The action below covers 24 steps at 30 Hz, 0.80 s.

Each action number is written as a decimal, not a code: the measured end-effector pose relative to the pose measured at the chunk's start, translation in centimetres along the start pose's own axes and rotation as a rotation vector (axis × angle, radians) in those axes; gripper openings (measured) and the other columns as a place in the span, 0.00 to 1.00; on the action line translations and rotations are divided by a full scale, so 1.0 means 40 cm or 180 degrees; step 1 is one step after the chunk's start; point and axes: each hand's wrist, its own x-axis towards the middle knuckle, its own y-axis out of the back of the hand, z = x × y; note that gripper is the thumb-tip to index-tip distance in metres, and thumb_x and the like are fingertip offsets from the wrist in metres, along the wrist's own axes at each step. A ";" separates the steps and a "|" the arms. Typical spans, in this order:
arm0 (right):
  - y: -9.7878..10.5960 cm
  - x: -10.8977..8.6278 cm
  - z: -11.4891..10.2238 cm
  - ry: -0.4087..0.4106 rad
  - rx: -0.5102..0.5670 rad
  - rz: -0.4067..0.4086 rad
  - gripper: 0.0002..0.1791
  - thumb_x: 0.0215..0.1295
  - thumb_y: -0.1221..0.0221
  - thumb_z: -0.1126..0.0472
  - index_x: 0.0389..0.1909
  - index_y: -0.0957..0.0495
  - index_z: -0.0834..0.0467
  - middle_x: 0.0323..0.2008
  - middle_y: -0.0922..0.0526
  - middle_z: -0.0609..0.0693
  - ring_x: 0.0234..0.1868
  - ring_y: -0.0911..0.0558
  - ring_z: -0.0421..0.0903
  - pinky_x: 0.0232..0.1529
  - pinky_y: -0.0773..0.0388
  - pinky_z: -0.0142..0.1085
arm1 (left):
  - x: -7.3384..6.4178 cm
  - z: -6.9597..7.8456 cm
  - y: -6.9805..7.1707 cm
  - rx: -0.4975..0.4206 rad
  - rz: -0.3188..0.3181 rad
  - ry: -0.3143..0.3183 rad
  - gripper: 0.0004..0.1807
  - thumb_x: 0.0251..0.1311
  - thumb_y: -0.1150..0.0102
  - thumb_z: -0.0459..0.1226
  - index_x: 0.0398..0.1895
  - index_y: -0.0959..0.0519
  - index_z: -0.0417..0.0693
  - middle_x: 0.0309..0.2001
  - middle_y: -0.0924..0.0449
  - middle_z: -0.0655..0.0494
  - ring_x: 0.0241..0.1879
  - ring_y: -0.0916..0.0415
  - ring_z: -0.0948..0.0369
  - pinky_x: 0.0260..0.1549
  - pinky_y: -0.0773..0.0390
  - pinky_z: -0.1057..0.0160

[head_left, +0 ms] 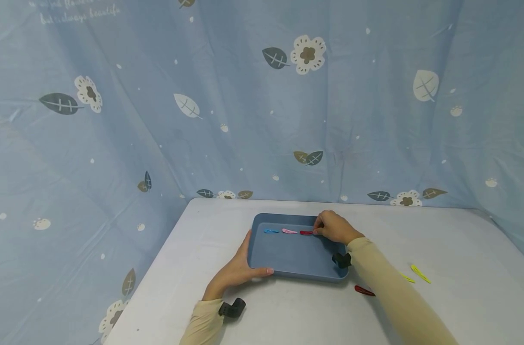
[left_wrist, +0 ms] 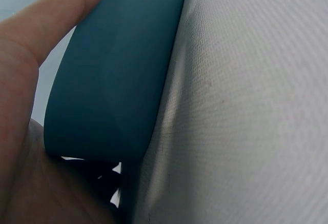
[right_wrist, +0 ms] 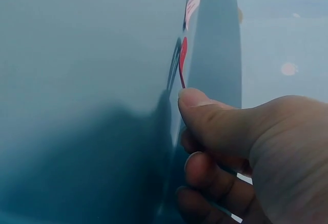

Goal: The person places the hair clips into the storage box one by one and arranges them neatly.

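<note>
My right hand (head_left: 337, 227) pinches the end of a red hair clip (head_left: 306, 233) between thumb and fingertips, over the far part of a blue-grey tray (head_left: 296, 274). In the right wrist view the red clip (right_wrist: 183, 55) stands out beyond the thumb, close to the tray floor. A pink hair clip (head_left: 290, 231) and a blue hair clip (head_left: 271, 231) lie to its left in one row. My left hand (head_left: 236, 270) spreads round the tray's near left corner, thumb along the front wall and fingers along the left side. The left wrist view shows the thumb against the tray wall (left_wrist: 113, 75).
On the white table (head_left: 296, 316), right of the tray, lie another red clip (head_left: 364, 291) and two yellow clips, one (head_left: 420, 273) in full view and one (head_left: 407, 278) partly behind the right sleeve. A blue patterned curtain (head_left: 244, 96) hangs behind and at the sides.
</note>
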 end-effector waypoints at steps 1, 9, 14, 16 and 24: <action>-0.001 0.000 0.000 -0.0014 -0.0006 0.0004 0.02 0.64 0.30 0.66 0.32 0.11 0.61 0.33 0.11 0.51 0.33 0.21 0.41 0.37 0.21 0.37 | 0.000 0.000 0.000 -0.0005 -0.0003 0.0000 0.75 0.49 0.20 0.52 0.85 0.69 0.50 0.86 0.65 0.47 0.84 0.59 0.47 0.78 0.49 0.35; -0.009 0.001 0.002 -0.0073 -0.0042 0.0051 0.02 0.63 0.29 0.65 0.31 0.11 0.60 0.31 0.12 0.49 0.32 0.21 0.41 0.38 0.20 0.39 | -0.001 -0.004 -0.001 -0.0018 -0.0006 -0.0018 0.75 0.49 0.20 0.52 0.85 0.70 0.50 0.86 0.65 0.47 0.84 0.60 0.46 0.78 0.50 0.35; -0.012 0.000 0.003 -0.0062 -0.0084 0.0104 0.02 0.62 0.29 0.65 0.30 0.11 0.59 0.31 0.12 0.49 0.33 0.21 0.42 0.38 0.20 0.40 | -0.001 -0.004 -0.001 0.0015 0.0007 -0.0004 0.76 0.48 0.20 0.54 0.85 0.70 0.47 0.86 0.65 0.44 0.84 0.60 0.44 0.77 0.49 0.33; -0.013 0.001 0.003 -0.0056 -0.0101 0.0117 0.02 0.62 0.29 0.65 0.30 0.11 0.59 0.31 0.12 0.49 0.33 0.22 0.42 0.38 0.20 0.40 | -0.001 -0.004 -0.001 0.0021 0.0009 0.0018 0.76 0.48 0.20 0.54 0.85 0.70 0.48 0.86 0.65 0.44 0.84 0.60 0.44 0.77 0.49 0.34; -0.009 -0.002 -0.003 -0.0083 -0.0116 0.0120 0.02 0.62 0.28 0.65 0.31 0.10 0.59 0.31 0.12 0.49 0.33 0.21 0.42 0.38 0.20 0.41 | -0.003 0.001 -0.002 0.0029 0.0020 -0.0025 0.75 0.49 0.20 0.53 0.85 0.70 0.48 0.86 0.64 0.45 0.84 0.58 0.45 0.77 0.49 0.34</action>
